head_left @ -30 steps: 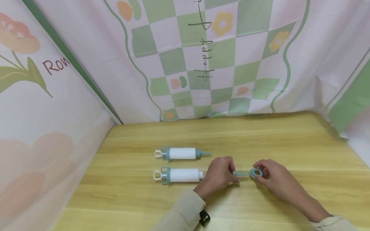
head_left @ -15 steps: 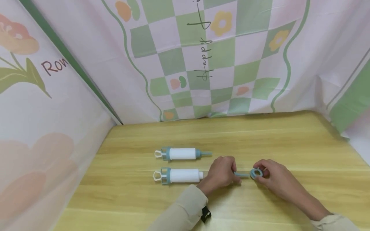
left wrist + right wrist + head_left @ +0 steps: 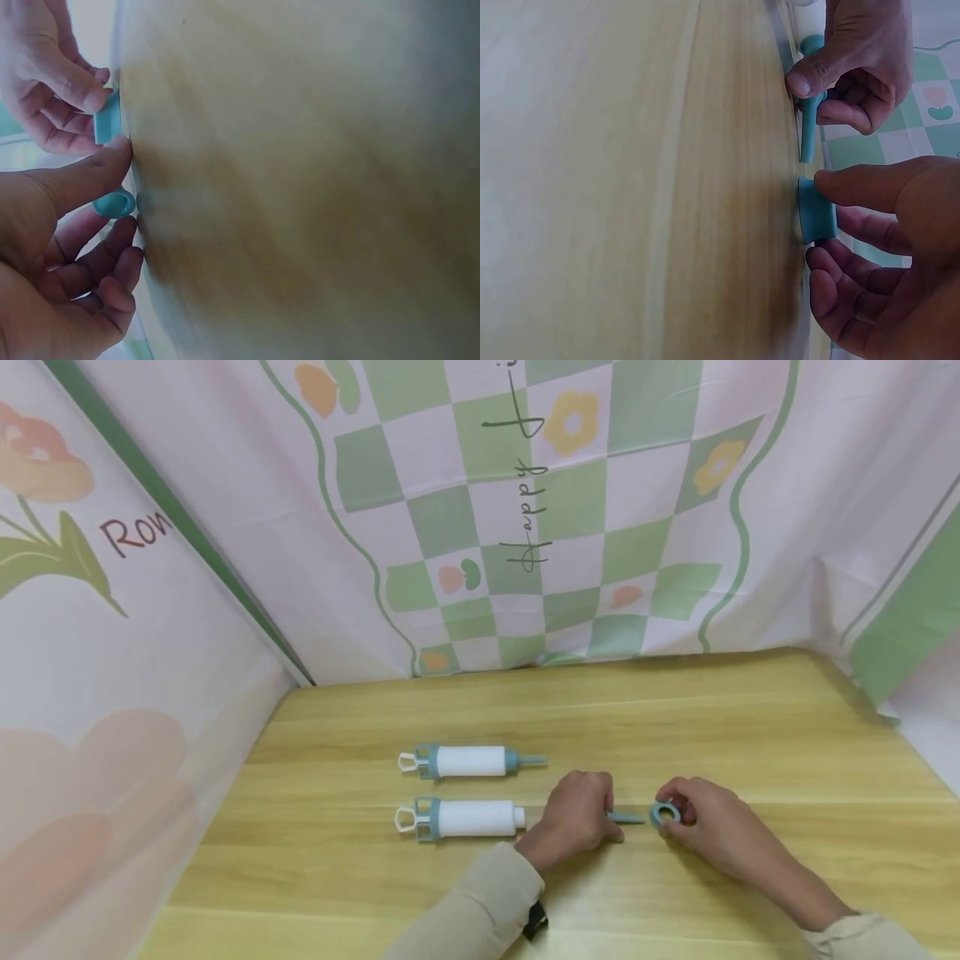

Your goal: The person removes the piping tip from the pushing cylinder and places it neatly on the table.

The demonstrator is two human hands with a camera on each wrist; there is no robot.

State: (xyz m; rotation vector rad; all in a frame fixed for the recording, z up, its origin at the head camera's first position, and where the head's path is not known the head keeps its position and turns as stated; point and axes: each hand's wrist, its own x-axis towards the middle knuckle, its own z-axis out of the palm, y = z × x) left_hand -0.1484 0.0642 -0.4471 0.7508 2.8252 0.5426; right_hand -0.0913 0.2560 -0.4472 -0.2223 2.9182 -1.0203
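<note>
My left hand point(image 3: 573, 818) pinches a slim teal nozzle point(image 3: 627, 818) between thumb and fingers, its narrow end pointing right. Across a small gap, a teal ring point(image 3: 656, 817) is pinched by my right hand point(image 3: 716, 831). In the right wrist view the ring point(image 3: 817, 211) appears as a short cylinder just beyond the tip of the nozzle point(image 3: 808, 131). The nozzle's wide hollow end point(image 3: 115, 204) shows under my left thumb in the left wrist view. Left of that hand lies a white syringe-like tube point(image 3: 476, 818) with a bare stub facing the hand.
Behind it lies a similar syringe-like tube point(image 3: 471, 761) with a teal nozzle point(image 3: 532, 761) fitted. Both have teal end frames and white loop handles at the left. The wooden table point(image 3: 375, 910) ends at a patterned cloth point(image 3: 495, 602) behind and a cloth wall at the left.
The nozzle's tip has come slightly away from the ring, opening a small gap. My left forearm has shifted a little to the right. Both hands keep their pinch.
</note>
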